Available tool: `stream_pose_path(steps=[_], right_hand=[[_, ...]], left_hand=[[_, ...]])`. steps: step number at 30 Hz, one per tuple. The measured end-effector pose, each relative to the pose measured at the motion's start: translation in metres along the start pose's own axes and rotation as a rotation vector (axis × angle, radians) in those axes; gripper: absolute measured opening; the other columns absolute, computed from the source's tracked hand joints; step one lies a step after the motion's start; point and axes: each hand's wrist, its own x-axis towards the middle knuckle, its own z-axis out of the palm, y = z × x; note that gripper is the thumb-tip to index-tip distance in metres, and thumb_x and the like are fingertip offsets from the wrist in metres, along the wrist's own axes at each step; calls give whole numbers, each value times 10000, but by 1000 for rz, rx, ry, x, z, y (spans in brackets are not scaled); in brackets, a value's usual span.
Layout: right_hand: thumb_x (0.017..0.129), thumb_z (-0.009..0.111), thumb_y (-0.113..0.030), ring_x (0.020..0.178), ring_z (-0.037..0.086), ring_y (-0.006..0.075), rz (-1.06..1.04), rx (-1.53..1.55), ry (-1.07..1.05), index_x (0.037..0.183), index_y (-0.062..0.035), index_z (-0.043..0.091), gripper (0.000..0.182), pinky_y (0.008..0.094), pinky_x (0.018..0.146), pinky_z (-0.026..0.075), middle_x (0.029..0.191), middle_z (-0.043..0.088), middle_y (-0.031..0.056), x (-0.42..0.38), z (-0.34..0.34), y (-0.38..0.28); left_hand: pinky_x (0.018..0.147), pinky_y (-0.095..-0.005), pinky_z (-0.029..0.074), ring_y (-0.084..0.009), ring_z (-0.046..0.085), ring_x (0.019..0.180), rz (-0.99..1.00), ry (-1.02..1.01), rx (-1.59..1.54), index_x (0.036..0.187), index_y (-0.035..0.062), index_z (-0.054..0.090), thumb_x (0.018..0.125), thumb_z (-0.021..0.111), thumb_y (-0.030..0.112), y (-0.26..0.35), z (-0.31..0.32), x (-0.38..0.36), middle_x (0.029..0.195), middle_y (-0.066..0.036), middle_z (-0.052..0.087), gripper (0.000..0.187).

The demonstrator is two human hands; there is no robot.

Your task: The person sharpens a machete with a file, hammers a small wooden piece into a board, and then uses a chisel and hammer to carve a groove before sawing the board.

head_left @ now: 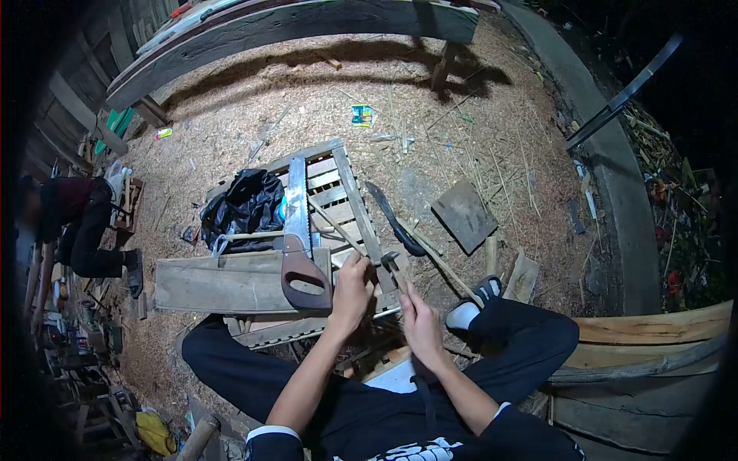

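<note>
My right hand (422, 326) is closed around the handle of a hammer (390, 261), its dark head just beside my left hand. My left hand (352, 292) is closed at the lower end of a thin wooden stick (335, 223), over a slatted wooden frame (355, 196). Whether its fingertips also pinch something smaller is hidden. To the left of my hands, a handsaw (297, 200) with a brown handle lies across a wide plank (223, 286) and the frame. Right of the frame is a curved dark blade (384, 206), perhaps a machete.
A black plastic bag (244, 207) rests on the frame. Beyond the blade lies a square board (464, 216). A long wooden bench (300, 38) spans the back. Another person (84, 223) is at the left. Stacked planks (646, 330) stand at the right; wood shavings cover the ground.
</note>
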Motion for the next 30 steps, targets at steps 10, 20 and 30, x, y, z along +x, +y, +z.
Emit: stream_pose_path(steps=[10, 20, 30], right_hand=[[1091, 561, -194, 994, 725, 462, 3, 48, -31, 1431, 40, 586, 413, 486, 812, 560, 1123, 709, 329, 5, 2, 2], [1097, 542, -215, 907, 728, 457, -49, 185, 175, 1439, 20, 589, 417, 494, 769, 545, 1016, 708, 331, 1, 11, 3], [1113, 512, -240, 923, 739, 428, -74, 136, 247, 1447, 63, 558, 453, 467, 778, 564, 1064, 729, 296, -8, 16, 19]], left_hand=[[779, -491, 495, -443, 624, 885, -51, -41, -40, 970, -92, 658, 771, 660, -108, -4, -3, 3, 932, -237, 586, 199], [782, -489, 508, -438, 639, 882, -85, 11, -53, 943, -107, 690, 836, 679, -60, 0, -1, 4, 899, -244, 605, 117], [750, -494, 503, -427, 640, 835, -156, 27, -49, 910, -97, 706, 830, 727, -36, -5, 5, 4, 851, -248, 614, 103]])
